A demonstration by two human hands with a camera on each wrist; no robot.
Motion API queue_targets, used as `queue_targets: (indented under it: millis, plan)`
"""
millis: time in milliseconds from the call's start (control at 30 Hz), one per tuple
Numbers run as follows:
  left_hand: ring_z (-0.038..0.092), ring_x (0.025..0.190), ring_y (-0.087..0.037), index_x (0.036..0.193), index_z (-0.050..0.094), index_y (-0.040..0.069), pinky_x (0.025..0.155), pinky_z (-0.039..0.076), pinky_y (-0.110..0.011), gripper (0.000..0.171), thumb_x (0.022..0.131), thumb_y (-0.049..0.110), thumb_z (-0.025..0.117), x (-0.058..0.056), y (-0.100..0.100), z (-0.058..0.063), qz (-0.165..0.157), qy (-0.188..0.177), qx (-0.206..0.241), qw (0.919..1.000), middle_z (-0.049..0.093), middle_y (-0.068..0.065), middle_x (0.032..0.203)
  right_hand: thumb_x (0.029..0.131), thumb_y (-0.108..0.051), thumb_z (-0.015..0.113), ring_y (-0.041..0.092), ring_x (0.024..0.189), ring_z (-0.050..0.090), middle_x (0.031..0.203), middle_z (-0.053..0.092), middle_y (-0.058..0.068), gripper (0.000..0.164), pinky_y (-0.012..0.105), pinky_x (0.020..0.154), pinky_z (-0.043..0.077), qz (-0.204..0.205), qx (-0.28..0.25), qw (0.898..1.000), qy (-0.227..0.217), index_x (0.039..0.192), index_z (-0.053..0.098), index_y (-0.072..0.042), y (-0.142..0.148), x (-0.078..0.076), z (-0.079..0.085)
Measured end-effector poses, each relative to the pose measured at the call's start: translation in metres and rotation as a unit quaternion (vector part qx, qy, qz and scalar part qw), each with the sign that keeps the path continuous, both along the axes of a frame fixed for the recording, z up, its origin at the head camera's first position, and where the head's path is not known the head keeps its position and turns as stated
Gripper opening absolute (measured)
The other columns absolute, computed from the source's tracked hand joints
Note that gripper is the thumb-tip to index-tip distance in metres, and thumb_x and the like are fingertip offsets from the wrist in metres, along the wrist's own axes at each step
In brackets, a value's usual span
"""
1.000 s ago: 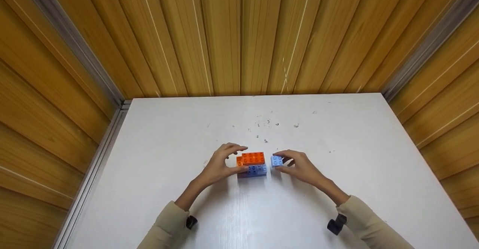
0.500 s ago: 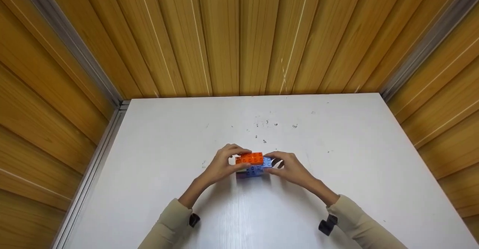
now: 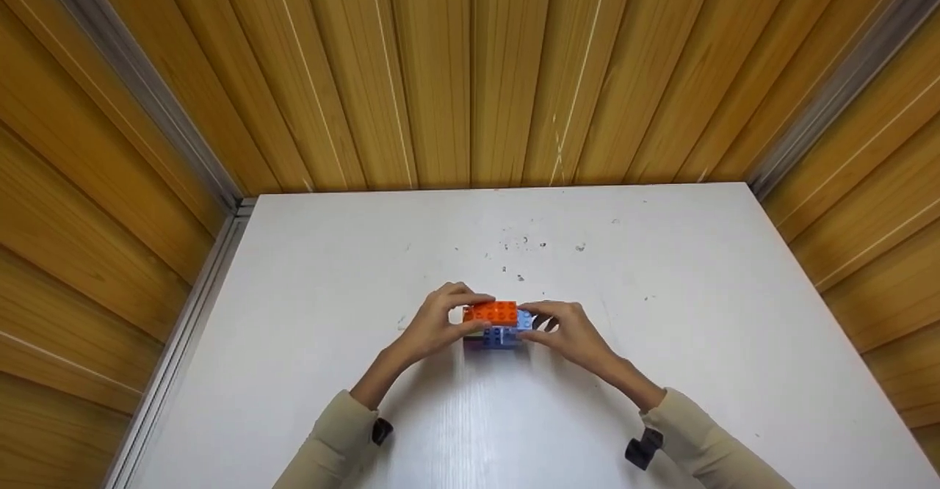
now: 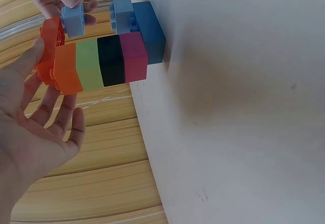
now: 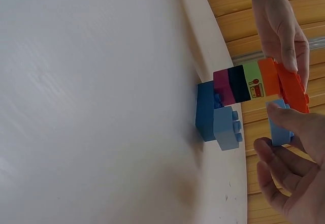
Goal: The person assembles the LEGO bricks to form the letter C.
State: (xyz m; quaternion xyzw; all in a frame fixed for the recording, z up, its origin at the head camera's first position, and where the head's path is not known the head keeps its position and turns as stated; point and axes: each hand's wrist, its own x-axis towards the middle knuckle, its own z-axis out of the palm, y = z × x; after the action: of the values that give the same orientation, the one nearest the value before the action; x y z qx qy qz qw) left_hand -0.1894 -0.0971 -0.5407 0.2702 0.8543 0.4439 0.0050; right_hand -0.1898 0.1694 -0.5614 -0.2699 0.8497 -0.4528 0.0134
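A tower of building bricks stands on the white table (image 3: 330,254). Its dark blue base brick (image 4: 151,33) carries magenta (image 4: 133,56), black (image 4: 110,60), lime green (image 4: 89,64) and orange (image 4: 68,69) bricks stacked at one end, with a light blue brick (image 5: 226,130) at the other. A long orange-red brick (image 3: 496,313) tops the stack and juts out to the right. My left hand (image 3: 433,326) grips this long brick between thumb and fingers. My right hand (image 3: 576,336) pinches another light blue brick (image 5: 279,125), studs up, right at the underside of the overhanging end.
Wood-patterned panels (image 3: 470,70) rise behind the table and at both sides. Dark marks (image 3: 520,277) dot the tabletop beyond the bricks. A black wrist camera (image 3: 645,448) sits at the right sleeve, another black device (image 3: 381,431) at the left.
My right hand has moved left, bringing its light blue brick from beside the tower to under the long orange-red brick. My left fingers have closed onto that long brick.
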Motion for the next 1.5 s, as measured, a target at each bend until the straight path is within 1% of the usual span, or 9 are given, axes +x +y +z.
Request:
queue_targets:
  millis: [100, 167, 467, 733, 867, 967, 1200, 1400, 1500]
  plan:
    - [0.057, 0.098, -0.019, 0.125, 0.074, 0.014, 0.084, 0.044, -0.028, 0.037, 0.090, 0.026, 0.079, 0.001, 0.000, 0.000, 0.004, 0.006, -0.009, 0.9999, 0.070, -0.006, 0.104, 0.085, -0.013, 0.082, 0.024, 0.081, 0.073, 0.109, 0.077, 0.017, 0.038, 0.029, 0.070, 0.059, -0.007, -0.007, 1.000, 0.006, 0.119, 0.073, 0.001, 0.000, 0.002, -0.002]
    - [0.057, 0.097, -0.019, 0.125, 0.075, 0.014, 0.083, 0.043, -0.028, 0.037, 0.090, 0.026, 0.079, 0.000, 0.000, 0.000, 0.003, 0.010, -0.005, 0.9999, 0.069, -0.007, 0.102, 0.085, -0.013, 0.082, 0.024, 0.080, 0.073, 0.109, 0.077, 0.018, 0.038, 0.030, 0.070, 0.059, -0.008, -0.013, 1.000, 0.006, 0.119, 0.073, 0.002, 0.000, 0.003, -0.003]
    - [0.056, 0.094, -0.018, 0.125, 0.075, 0.015, 0.082, 0.049, -0.045, 0.036, 0.090, 0.025, 0.079, 0.001, 0.001, -0.001, 0.004, 0.009, 0.002, 1.0000, 0.069, -0.007, 0.101, 0.086, -0.009, 0.081, 0.028, 0.082, 0.075, 0.112, 0.076, 0.021, 0.040, 0.030, 0.070, 0.060, -0.008, -0.018, 1.000, -0.004, 0.122, 0.071, 0.006, -0.006, 0.003, -0.001]
    - [0.058, 0.092, -0.025, 0.122, 0.076, 0.016, 0.078, 0.047, -0.038, 0.036, 0.089, 0.028, 0.080, 0.000, 0.004, 0.000, 0.009, 0.021, -0.018, 0.9996, 0.069, -0.006, 0.099, 0.084, -0.006, 0.081, 0.026, 0.077, 0.075, 0.113, 0.075, 0.023, 0.042, 0.023, 0.067, 0.059, -0.032, -0.044, 0.998, -0.028, 0.123, 0.070, 0.005, -0.009, 0.005, -0.003]
    - [0.060, 0.090, -0.028, 0.121, 0.077, 0.016, 0.076, 0.044, -0.030, 0.035, 0.089, 0.030, 0.080, 0.001, 0.004, 0.003, 0.012, 0.039, -0.037, 0.9985, 0.069, -0.005, 0.097, 0.087, -0.006, 0.078, 0.033, 0.070, 0.072, 0.104, 0.076, 0.023, 0.041, 0.018, 0.059, 0.054, -0.034, -0.066, 0.996, -0.054, 0.126, 0.069, 0.004, -0.009, 0.006, -0.006]
    - [0.060, 0.087, -0.028, 0.122, 0.077, 0.016, 0.075, 0.041, -0.026, 0.036, 0.089, 0.031, 0.080, 0.002, 0.004, 0.004, 0.012, 0.046, -0.050, 0.9976, 0.069, -0.005, 0.096, 0.089, -0.009, 0.077, 0.035, 0.068, 0.071, 0.106, 0.075, 0.022, 0.042, 0.018, 0.056, 0.050, -0.031, -0.082, 0.993, -0.076, 0.129, 0.068, 0.002, -0.009, 0.007, -0.007]
    - [0.060, 0.084, -0.028, 0.121, 0.077, 0.015, 0.072, 0.039, -0.023, 0.036, 0.089, 0.031, 0.079, 0.001, 0.004, 0.004, 0.007, 0.057, -0.052, 0.9970, 0.069, -0.005, 0.093, 0.090, -0.004, 0.075, 0.011, 0.063, 0.069, 0.122, 0.070, 0.026, 0.042, 0.020, 0.052, 0.047, -0.027, -0.117, 0.988, -0.094, 0.130, 0.066, 0.004, -0.008, 0.007, -0.010]
    - [0.060, 0.083, -0.024, 0.122, 0.076, 0.015, 0.071, 0.040, -0.022, 0.037, 0.089, 0.031, 0.079, 0.001, 0.004, 0.003, 0.005, 0.055, -0.049, 0.9972, 0.070, -0.006, 0.094, 0.090, 0.002, 0.073, -0.003, 0.059, 0.061, 0.094, 0.072, 0.033, 0.040, 0.014, 0.051, 0.039, -0.022, -0.110, 0.990, -0.084, 0.128, 0.065, 0.010, -0.011, 0.012, -0.003]
    - [0.062, 0.084, -0.025, 0.123, 0.076, 0.015, 0.073, 0.041, -0.022, 0.038, 0.089, 0.032, 0.079, 0.000, 0.004, 0.004, 0.005, 0.048, -0.048, 0.9977, 0.071, -0.006, 0.096, 0.089, 0.003, 0.074, -0.004, 0.061, 0.061, 0.094, 0.071, 0.032, 0.039, 0.013, 0.052, 0.039, -0.021, -0.111, 0.991, -0.078, 0.126, 0.065, 0.011, -0.013, 0.016, 0.011]
